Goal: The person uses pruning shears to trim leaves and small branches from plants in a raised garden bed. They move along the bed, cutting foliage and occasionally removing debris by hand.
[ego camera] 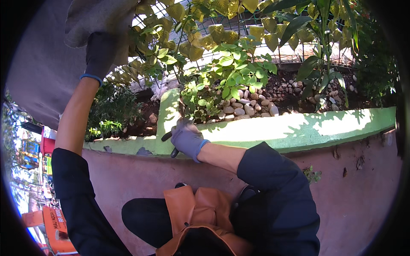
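Observation:
My left hand (102, 52), in a grey glove with a blue cuff, is raised at the upper left. Its fingers disappear into shadow against a grey, blurred fabric-like edge (93, 19), so I cannot tell whether it grips it. My right hand (186, 138), gloved the same way, is closed around a hand tool with two dark handles (167, 136), which look like those of pruning shears. The tool's working end is hidden. This hand is over the green planter wall (250, 132), at the base of a leafy green shrub (230, 64).
Rounded pebbles (248, 108) lie on soil behind the wall. A wire fence (288, 57) with yellow-green leaves backs the bed. A tall broad-leaved plant (323, 57) stands right. A large grey surface (35, 73) rises at left. Pinkish paving (346, 211) spreads below.

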Motion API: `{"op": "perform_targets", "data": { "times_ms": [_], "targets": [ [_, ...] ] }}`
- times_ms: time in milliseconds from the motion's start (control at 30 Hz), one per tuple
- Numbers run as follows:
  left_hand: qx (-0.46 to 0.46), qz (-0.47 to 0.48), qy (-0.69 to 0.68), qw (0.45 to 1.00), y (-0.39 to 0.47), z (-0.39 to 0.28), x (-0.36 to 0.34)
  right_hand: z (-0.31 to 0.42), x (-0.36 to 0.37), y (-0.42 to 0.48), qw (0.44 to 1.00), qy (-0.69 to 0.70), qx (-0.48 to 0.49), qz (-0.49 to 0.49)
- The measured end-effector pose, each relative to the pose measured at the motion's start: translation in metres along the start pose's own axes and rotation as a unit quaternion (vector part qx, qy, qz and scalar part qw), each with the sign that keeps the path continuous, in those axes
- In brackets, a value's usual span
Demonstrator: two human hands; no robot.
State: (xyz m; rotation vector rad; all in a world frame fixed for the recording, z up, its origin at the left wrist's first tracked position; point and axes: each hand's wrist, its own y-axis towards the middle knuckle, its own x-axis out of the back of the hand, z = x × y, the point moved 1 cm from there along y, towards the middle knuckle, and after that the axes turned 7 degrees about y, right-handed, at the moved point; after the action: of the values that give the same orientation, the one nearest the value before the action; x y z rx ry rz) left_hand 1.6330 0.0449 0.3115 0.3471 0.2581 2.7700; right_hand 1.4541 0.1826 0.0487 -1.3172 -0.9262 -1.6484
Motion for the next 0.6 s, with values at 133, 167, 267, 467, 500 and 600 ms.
{"op": "perform_targets", "data": {
  "times_ms": [133, 167, 267, 467, 500, 600],
  "targets": [
    [0.054, 0.362, -0.312, 0.876, 0.006, -0.021, 0.068, -0.016, 0.002, -0.014, 0.967, 0.137, -0.113, 0.181],
    [0.057, 0.335, -0.478, 0.810, 0.009, -0.022, 0.051, -0.018, -0.004, -0.027, 0.977, 0.133, -0.110, 0.126],
    [-0.058, 0.202, -0.706, 0.676, 0.026, -0.003, -0.010, -0.007, -0.010, -0.033, 0.971, 0.186, -0.149, 0.007],
    [0.007, 0.114, -0.710, 0.695, 0.025, -0.016, 0.005, 0.019, -0.019, -0.018, 0.950, 0.181, -0.246, -0.059],
    [0.008, 0.153, -0.761, 0.631, 0.019, -0.012, 0.015, 0.010, -0.001, -0.013, 0.928, 0.282, -0.240, 0.051],
    [-0.026, 0.227, -0.794, 0.563, 0.011, 0.000, 0.031, 0.005, -0.010, 0.003, 0.942, 0.180, -0.272, 0.078]
  ]
}}
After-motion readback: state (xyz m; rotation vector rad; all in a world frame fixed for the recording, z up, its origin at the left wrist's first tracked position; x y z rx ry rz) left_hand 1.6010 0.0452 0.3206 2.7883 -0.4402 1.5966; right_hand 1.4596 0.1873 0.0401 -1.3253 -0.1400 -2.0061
